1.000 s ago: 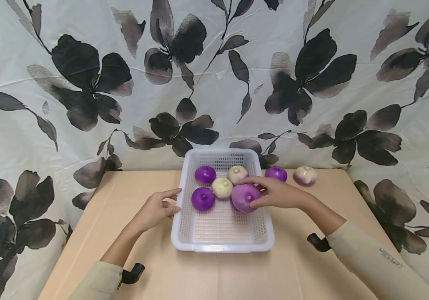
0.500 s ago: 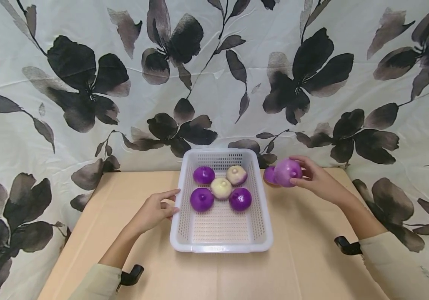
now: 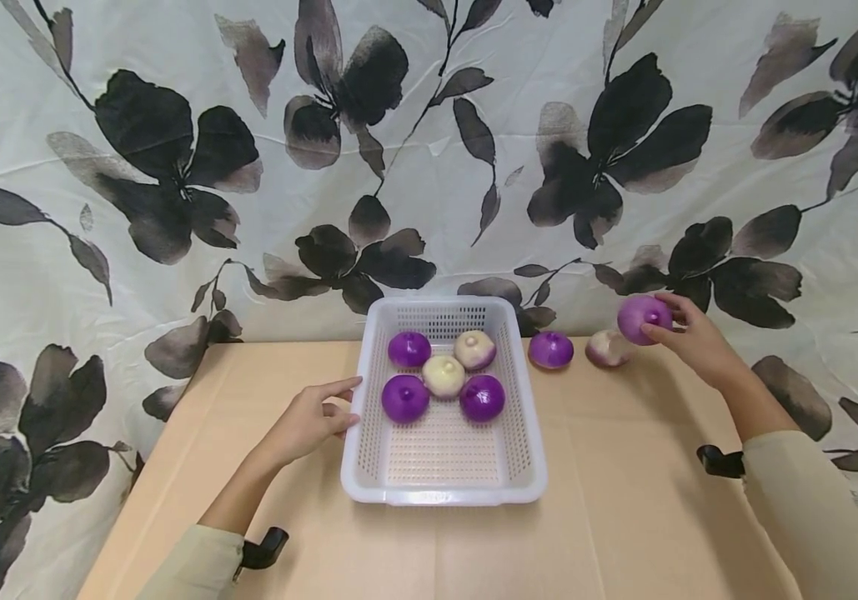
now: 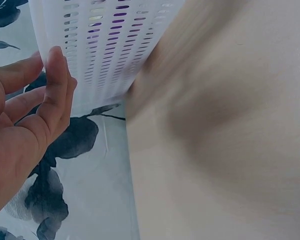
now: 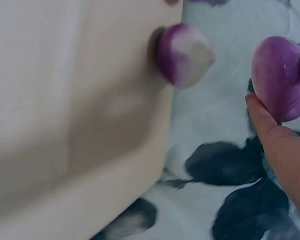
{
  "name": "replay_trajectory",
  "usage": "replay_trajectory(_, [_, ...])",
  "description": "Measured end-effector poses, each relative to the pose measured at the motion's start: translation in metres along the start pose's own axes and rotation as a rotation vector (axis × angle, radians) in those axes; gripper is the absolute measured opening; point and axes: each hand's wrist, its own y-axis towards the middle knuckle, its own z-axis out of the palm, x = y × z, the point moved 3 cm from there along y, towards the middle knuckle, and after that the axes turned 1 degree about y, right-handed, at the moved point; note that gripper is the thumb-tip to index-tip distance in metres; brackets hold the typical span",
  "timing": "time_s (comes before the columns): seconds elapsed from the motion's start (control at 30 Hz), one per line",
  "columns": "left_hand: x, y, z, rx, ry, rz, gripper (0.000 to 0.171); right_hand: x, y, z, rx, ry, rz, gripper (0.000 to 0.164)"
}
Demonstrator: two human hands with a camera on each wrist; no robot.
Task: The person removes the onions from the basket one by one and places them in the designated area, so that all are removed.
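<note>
My right hand (image 3: 699, 342) holds a purple onion (image 3: 642, 319) between thumb and fingers, raised over the table's back right edge. In the right wrist view this onion (image 5: 279, 77) is smooth and round. Just left of it a white-and-purple onion (image 3: 607, 348) rests on the table, and farther left lies another purple onion (image 3: 551, 350). My left hand (image 3: 316, 421) pinches the left rim of a white plastic basket (image 3: 447, 492). Inside the basket are purple onions (image 3: 405, 398) and paler ones (image 3: 444, 377). The left wrist view shows fingers (image 4: 55, 85) against the perforated wall.
The light wooden-looking table (image 3: 286, 533) runs back to a floral cloth (image 3: 474, 167) hanging behind it. Both wrists wear black camera mounts (image 3: 265, 548). The basket stands mid-table, and its front half shows bare perforated floor.
My right hand has lifted the purple onion out of the basket and carried it right, past the two onions on the table. The left hand has stayed at the basket's rim.
</note>
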Motion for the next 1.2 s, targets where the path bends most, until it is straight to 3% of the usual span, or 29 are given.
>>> replay_trajectory(0.27, [-0.002,0.001,0.0,-0.003,0.008,-0.004,0.062,-0.045,0.009,-0.005,-0.121,0.143,0.117,0.082])
replay_trajectory(0.5, [0.001,-0.002,0.002,-0.003,-0.001,0.008,0.062,-0.076,0.009,-0.001,-0.151,0.083,0.258,0.088])
replay_trajectory(0.67, [0.0,0.0,0.002,-0.009,0.002,0.017,0.061,-0.087,0.006,-0.003,-0.152,0.051,0.336,0.09])
replay_trajectory(0.93, [-0.002,0.001,0.0,-0.013,0.019,0.009,0.062,-0.097,0.008,-0.001,-0.15,0.058,0.382,0.087])
replay_trajectory(1.2, [-0.002,0.001,0.001,-0.006,0.024,-0.001,0.062,-0.101,0.008,-0.001,-0.124,-0.045,0.406,0.088])
